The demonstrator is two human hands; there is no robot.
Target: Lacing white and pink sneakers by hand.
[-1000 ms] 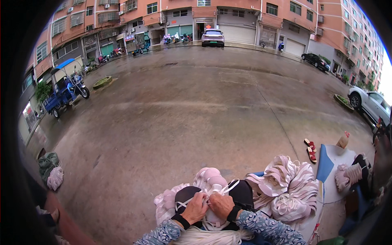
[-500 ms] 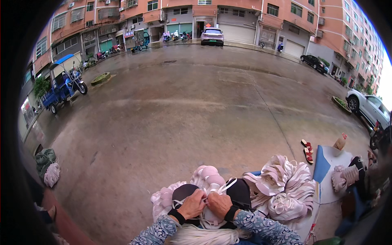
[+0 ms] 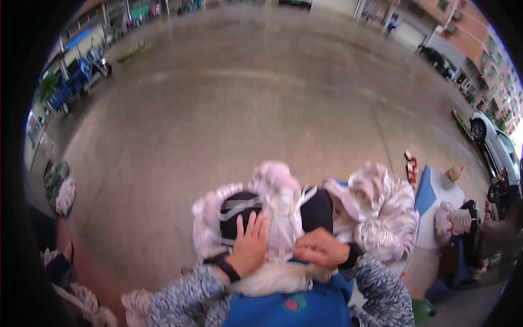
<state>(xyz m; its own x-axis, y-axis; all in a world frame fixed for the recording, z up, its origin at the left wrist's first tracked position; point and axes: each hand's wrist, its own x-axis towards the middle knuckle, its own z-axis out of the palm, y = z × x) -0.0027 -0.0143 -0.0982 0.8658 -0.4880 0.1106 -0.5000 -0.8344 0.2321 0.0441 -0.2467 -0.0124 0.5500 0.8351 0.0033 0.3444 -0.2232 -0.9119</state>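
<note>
A stack of rounded pink-and-white pieces [image 3: 277,180], perhaps shoe parts, rests between my black-clad knees. A white lace [image 3: 306,196] is tied around it in loose loops. My left hand [image 3: 251,245] lies flat on the near left side of the stack, fingers stretched out. Just right of the stack's near end, my right hand [image 3: 321,250] is closed, and its fingers hide whatever they hold. Under both hands a bundle of cream cords [image 3: 278,280] lies across my lap, above a blue apron [image 3: 289,310].
A larger pile of pink-and-white pieces [image 3: 381,212] lies by my right knee. Beyond it are a board [image 3: 438,188], red sandals [image 3: 411,169] and another bundle [image 3: 451,220]. A blue three-wheeler [image 3: 81,73] stands far left, a white car [image 3: 498,144] at right.
The view has tipped downward. My hands have parted from the lace and moved nearer my lap; the left has flattened out and the right has shifted right, closed.
</note>
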